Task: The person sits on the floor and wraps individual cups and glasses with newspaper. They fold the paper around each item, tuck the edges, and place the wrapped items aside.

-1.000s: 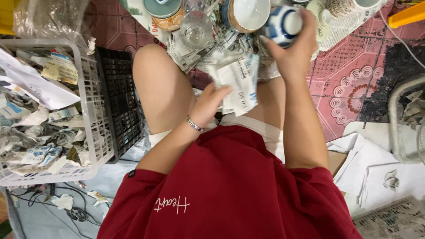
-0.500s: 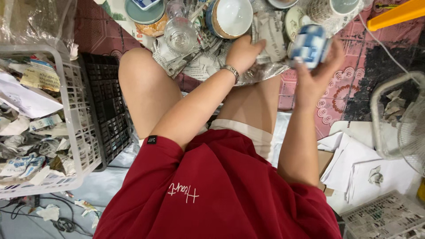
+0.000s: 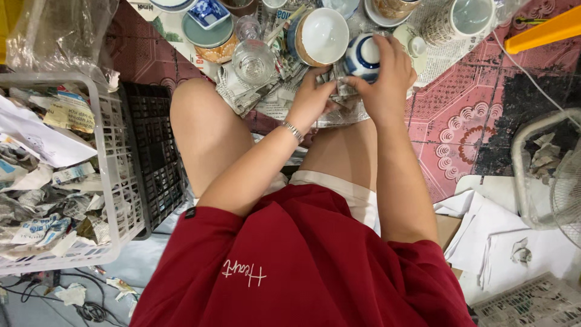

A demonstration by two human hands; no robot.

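My right hand (image 3: 390, 75) grips a small blue-and-white ceramic cup (image 3: 363, 56) over the newspaper spread in front of my knees. My left hand (image 3: 315, 97), with a metal bracelet on the wrist, pinches a crumpled sheet of newspaper (image 3: 340, 91) just under the cup. Both hands meet close together above my knees. A white bowl with a brown outside (image 3: 321, 35) stands right behind them, and a clear drinking glass (image 3: 253, 62) stands to the left on folded newspaper.
A white plastic basket (image 3: 121, 200) full of crumpled paper stands at my left, beside a black crate (image 3: 154, 157). More cups, bowls and a mug (image 3: 460, 21) crowd the far side. A fan guard (image 3: 548, 175) and loose white papers (image 3: 502, 236) lie at my right.
My right hand brought the blue-and-white cup down and leftward to meet my left hand. My left hand went from a loose sheet to the newspaper under the cup.
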